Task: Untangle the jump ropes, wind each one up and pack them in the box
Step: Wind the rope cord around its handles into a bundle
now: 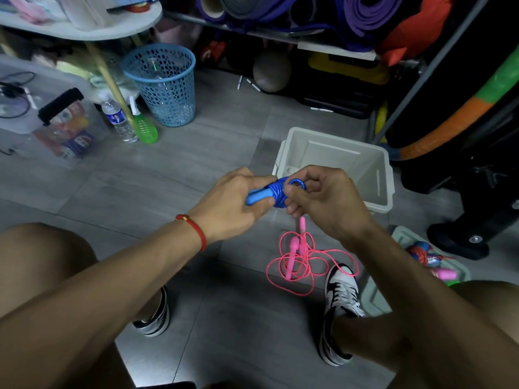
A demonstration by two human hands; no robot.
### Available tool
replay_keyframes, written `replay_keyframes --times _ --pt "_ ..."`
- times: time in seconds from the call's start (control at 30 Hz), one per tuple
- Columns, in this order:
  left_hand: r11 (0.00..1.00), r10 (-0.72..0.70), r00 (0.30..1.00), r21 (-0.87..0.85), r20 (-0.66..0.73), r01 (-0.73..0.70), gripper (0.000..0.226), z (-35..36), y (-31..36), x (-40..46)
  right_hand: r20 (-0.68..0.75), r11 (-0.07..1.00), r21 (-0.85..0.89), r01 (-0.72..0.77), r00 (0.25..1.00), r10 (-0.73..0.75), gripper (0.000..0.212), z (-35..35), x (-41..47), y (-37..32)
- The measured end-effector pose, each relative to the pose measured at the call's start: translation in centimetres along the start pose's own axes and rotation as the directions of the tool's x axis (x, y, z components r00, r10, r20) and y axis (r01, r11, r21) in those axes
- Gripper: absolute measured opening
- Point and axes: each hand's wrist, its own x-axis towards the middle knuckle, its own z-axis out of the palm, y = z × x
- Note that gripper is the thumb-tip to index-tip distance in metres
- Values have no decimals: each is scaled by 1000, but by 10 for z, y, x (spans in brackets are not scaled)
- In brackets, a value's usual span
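Observation:
A blue jump rope (273, 192) is wound in tight coils around its blue handles, held above the floor between both hands. My left hand (233, 203) grips the handles from the left. My right hand (320, 197) pinches a small loop of the blue cord at the bundle's right end. A pink jump rope (297, 256) lies loose and tangled on the floor below, its pink handles in the middle of the loops. The open white box (379, 175) stands on the floor just beyond my hands.
A blue mesh basket (165, 85), a water bottle (118, 119) and a green bottle (144, 127) stand at the back left. A tray (404, 237) with more coloured ropes sits by my right shoe (341, 293). Shelves of rolled mats fill the back.

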Motion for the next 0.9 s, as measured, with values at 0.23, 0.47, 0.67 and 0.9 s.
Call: replay_keyframes --times 0.23,0.47,0.67,0.9 --pt "996 -81 979 -60 -186 71 50 3 5 5 -101 996 61 58 994 -52 15 3 0 -8" --pt "990 -98 952 -126 -291 64 56 2 4 6 -63 987 156 28 998 -19 13 1 -5 -13" --pt "983 -49 951 -183 -304 -8 48 1 12 6 -89 994 -23 105 990 -106 9 -1 -7 -19" --pt "978 -88 950 -206 -301 25 36 3 13 8 -239 929 -269 254 917 -320 8 3 -7 -19"
